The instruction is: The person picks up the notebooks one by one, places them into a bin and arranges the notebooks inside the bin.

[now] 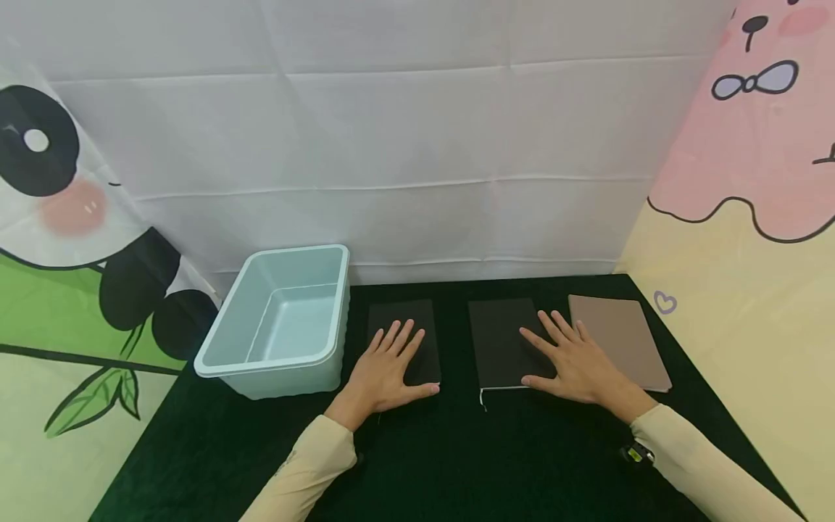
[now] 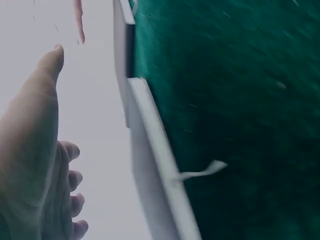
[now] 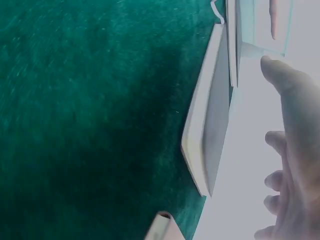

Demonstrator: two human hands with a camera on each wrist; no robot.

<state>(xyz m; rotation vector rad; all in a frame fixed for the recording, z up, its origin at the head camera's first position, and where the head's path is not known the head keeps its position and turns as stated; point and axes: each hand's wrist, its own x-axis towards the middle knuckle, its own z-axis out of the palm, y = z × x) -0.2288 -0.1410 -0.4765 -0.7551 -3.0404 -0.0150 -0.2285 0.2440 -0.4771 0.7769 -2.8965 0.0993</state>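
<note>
1. A dark green tablecloth (image 1: 457, 464) is covering the table.
2. A pale blue plastic tub (image 1: 280, 319) is sitting at the left, just beside the small black notebook (image 1: 404, 319).
3. A tan notebook (image 1: 622, 337) is lying at the right, next to the middle black notebook (image 1: 499, 341).
4. The left hand (image 1: 388, 366) is lying flat, fingers spread, on the small black notebook.
5. The right hand (image 1: 570, 359) is resting flat, fingers spread, across the middle black notebook and the tan notebook's edge.

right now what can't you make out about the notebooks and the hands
- Left black notebook: lower cover hidden under the left hand, head view.
- Middle black notebook: right part covered by the right hand.
- Brown notebook: no title or markings readable.
- Wrist views: washed out, blurred; covers unreadable.
</note>
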